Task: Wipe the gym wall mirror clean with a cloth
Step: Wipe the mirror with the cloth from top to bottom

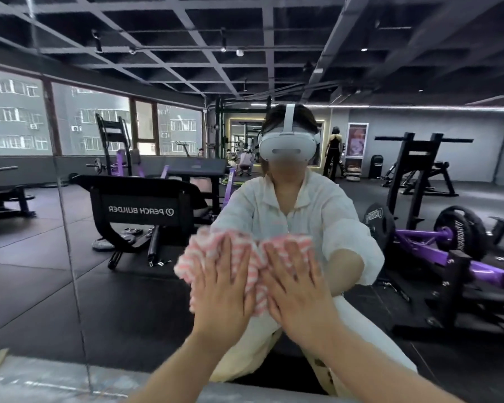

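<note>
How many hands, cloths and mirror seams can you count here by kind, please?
Hands: 2, left hand and right hand, both flat on the cloth
Cloths: 1, pink-and-white cloth pressed to the mirror
Mirror seams: 1, seam left of the hands
Total: 4

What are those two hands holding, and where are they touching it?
Both hands, left hand and right hand, press a pink-and-white striped cloth flat against the wall mirror, palms over its middle, fingers straight. Neither grips it.
</note>
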The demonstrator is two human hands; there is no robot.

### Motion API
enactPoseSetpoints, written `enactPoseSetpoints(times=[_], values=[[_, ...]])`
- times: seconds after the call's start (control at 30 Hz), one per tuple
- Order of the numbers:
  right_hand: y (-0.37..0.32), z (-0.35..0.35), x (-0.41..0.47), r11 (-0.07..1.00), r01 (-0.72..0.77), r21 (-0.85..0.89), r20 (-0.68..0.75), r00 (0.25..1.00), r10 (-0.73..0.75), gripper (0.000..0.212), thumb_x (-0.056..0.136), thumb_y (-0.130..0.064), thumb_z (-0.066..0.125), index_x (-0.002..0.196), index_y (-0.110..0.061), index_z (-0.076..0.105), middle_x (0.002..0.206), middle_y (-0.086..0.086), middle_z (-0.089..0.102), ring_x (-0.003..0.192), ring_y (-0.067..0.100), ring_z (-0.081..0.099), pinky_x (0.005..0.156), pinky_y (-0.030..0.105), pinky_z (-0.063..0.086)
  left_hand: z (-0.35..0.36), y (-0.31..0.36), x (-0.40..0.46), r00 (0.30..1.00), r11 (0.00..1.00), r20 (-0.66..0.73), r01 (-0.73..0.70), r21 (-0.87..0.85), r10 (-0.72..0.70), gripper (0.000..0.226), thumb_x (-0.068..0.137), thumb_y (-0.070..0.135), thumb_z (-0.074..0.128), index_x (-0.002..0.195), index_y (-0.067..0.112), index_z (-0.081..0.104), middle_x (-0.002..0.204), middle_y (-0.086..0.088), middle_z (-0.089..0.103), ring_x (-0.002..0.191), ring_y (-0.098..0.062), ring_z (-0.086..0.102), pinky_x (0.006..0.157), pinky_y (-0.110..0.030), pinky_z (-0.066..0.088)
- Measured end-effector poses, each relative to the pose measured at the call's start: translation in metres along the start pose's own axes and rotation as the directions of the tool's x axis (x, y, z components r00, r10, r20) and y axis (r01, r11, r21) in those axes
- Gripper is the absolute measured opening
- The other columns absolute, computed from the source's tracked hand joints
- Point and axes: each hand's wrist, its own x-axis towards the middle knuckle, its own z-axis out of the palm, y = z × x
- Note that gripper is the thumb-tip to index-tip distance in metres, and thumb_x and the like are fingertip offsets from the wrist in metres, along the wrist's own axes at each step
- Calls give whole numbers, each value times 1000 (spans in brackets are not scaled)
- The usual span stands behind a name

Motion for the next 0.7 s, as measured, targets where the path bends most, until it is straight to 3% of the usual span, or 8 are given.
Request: enactPoseSetpoints(times=[0.13,0.2,0.27,0.33,0.43,0.5,0.6,0.7], values=[[5,-10,-29,992,118,-37,91,989,-114,69,85,-39,43,148,-16,27,161,9,-3,148,35,-3,117,54,4,8,11,-27,994,1000,107,30,0,-30,58,100,48,5,153,24,3,158,-13,-13,137,-45,24,107,-57,11],[21,-14,-9,997,66,-34,50,997,-64,70,85,-39,40,149,-16,24,161,8,-7,147,35,-6,117,55,2,-2,12,3,994,998,96,59,-26,-56,58,99,52,6,149,25,19,159,-12,-13,138,-45,19,104,-59,17],[46,-19,21,998,-35,-44,-11,999,34,70,92,-40,34,154,-18,10,161,7,-9,146,38,-8,117,55,-1,-19,15,48,997,996,42,63,-62,-61,58,97,55,15,147,27,21,159,-15,-2,142,-39,6,104,-63,24],[72,-28,46,989,-149,-19,-53,988,148,61,101,-42,21,155,-20,0,162,9,0,146,39,-6,117,54,-3,-34,22,93,998,997,-23,55,-52,-56,62,93,58,23,147,27,21,154,-19,13,139,-39,10,96,-70,29],[95,-38,56,972,-235,-8,-22,972,235,58,102,-48,12,153,-21,13,157,13,20,143,41,8,116,54,-1,-42,34,131,997,998,-53,57,-30,-59,68,88,58,33,147,28,19,153,-23,22,138,-41,12,95,-74,26],[95,-36,41,975,-223,10,-12,975,223,58,102,-47,16,151,-18,23,156,15,22,141,42,11,116,53,-1,-35,42,126,998,998,-39,45,-34,-46,67,89,55,34,148,28,17,154,-23,21,139,-49,12,101,-72,21],[79,-29,3,983,-181,35,-11,983,181,51,101,-41,27,143,-13,33,153,15,22,139,43,15,116,54,2,-16,52,86,994,995,-33,-100,-10,100,62,92,50,30,148,27,19,155,-17,14,138,-52,12,109,-61,12],[56,-21,-47,990,-126,66,35,992,124,45,94,-35,39,132,-12,42,148,17,26,138,43,16,115,55,3,4,58,36,980,980,-12,-199,-4,198,63,91,46,33,149,26,18,159,-11,-1,143,-43,-10,114,-55,-2]])
